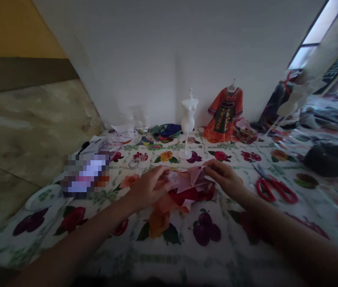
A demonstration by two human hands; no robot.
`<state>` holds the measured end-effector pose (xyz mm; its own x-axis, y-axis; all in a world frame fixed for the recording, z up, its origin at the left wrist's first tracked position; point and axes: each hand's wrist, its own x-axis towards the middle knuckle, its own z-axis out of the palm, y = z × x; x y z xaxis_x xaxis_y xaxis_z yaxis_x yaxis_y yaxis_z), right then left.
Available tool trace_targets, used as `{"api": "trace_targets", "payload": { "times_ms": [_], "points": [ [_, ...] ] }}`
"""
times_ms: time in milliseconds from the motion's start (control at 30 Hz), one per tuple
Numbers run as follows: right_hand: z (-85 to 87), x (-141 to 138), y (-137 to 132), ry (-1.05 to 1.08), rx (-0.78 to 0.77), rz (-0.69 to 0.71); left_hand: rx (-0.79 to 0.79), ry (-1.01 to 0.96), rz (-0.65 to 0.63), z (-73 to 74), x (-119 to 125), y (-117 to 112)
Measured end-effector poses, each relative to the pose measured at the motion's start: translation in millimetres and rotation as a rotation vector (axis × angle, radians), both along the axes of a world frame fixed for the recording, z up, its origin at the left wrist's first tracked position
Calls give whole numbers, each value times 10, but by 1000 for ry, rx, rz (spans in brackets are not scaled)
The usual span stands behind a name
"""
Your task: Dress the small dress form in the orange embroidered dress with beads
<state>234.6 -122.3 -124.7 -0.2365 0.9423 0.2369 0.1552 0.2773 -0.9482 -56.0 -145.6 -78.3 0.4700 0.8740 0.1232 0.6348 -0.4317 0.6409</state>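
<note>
Between my two hands lies a bunch of fabric scraps, pink cloth (pixel 183 180) on top and red cloth (pixel 186 196) beneath. My left hand (pixel 154 184) has its fingers curled round the left edge of the pink cloth. At the other side, my right hand (pixel 221 175) pinches the cloth's raised upper corner between thumb and fingers. A small white dress-form mannequin (pixel 189 115) stands upright just behind the cloth. To its right, a doll-sized orange robe (pixel 227 107) with a dark embroidered front panel hangs on another stand.
Red-handled scissors (pixel 272 187) lie right of my right hand. A pixelated phone-like object (pixel 86 175) rests at left. Folded blue and green fabric (pixel 169 129) sits by the wall. A black object (pixel 331 159) and another white mannequin (pixel 291 99) are at right. The tablecloth (pixel 121 255) has fruit and flower prints.
</note>
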Motion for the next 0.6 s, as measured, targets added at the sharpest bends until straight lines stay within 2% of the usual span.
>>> {"api": "trace_targets", "payload": {
  "times_ms": [133, 367, 500, 600],
  "points": [
    [-9, 48, -15, 179, -133, 3, 82, 89, 24, -36, 155, -1],
    [42, 178, 29, 509, -317, -107, 275, 318, -154, -126, 349, 380],
    [32, 175, 36, 560, -389, -94, 289, 430, -237, -152, 492, 499],
    [23, 164, 32, 524, -393, -94, 270, 388, -206, -181, 516, 517]
  ]
}}
